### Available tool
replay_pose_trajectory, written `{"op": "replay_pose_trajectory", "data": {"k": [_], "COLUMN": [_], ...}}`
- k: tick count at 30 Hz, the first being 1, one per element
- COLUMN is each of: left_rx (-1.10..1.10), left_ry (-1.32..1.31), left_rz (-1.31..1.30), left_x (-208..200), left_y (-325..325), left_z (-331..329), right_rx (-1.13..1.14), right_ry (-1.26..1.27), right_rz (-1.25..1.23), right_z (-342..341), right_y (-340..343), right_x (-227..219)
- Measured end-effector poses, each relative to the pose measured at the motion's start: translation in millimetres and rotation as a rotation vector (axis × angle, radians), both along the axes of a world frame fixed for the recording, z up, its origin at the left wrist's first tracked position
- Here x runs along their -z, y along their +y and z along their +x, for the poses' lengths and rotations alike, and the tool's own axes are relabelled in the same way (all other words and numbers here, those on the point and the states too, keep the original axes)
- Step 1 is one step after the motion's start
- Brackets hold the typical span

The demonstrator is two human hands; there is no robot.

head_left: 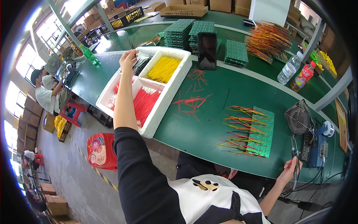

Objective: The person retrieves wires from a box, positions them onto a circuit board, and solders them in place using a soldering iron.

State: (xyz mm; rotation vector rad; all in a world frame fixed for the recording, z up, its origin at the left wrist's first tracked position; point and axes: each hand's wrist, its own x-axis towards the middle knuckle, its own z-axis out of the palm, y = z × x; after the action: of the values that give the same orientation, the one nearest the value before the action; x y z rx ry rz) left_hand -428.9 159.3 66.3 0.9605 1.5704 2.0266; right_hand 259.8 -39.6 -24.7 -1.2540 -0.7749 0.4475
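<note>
My left hand (129, 59) is raised at the far end of a white foam box (172, 89), fingers pinched on a few thin black wires (131, 43) that stick up. Below it in the box lie more black wires (141, 66), beside compartments of yellow wires (163, 69) and red wires (146, 104). At the right edge of the bench my right hand (290, 168) grips a soldering iron (296, 164), its tip pointing up and away. Between the hands lies a green circuit board panel (265, 130), with rows of red, yellow and black wires (238, 130) extending leftward.
Loose red wire pieces (192, 100) lie mid-bench. A phone (207, 51) leans upright near stacked panels (178, 33). Two bottles (289, 69) and a wire heap (268, 39) stand behind. A small fan (299, 117) and blue soldering station (318, 145) are at right. Another person (46, 93) sits far left.
</note>
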Motion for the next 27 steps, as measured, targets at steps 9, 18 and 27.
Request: {"op": "replay_pose_trajectory", "data": {"k": [9, 18, 27], "left_rx": [0.602, 1.007, 1.107], "left_ry": [0.008, -0.155, -0.106], "left_rz": [0.247, -0.135, -0.204], "left_x": [-79, -48, -20], "left_y": [-34, -92, -82], "left_z": [172, 343, 407], "right_rx": [0.027, -0.006, -0.034], "right_ry": [0.053, 0.176, 0.201], "right_rz": [-0.046, 0.071, 0.069], "right_z": [-5, -9, 0], "right_y": [-9, -2, -2], "right_x": [-9, -14, -15]}}
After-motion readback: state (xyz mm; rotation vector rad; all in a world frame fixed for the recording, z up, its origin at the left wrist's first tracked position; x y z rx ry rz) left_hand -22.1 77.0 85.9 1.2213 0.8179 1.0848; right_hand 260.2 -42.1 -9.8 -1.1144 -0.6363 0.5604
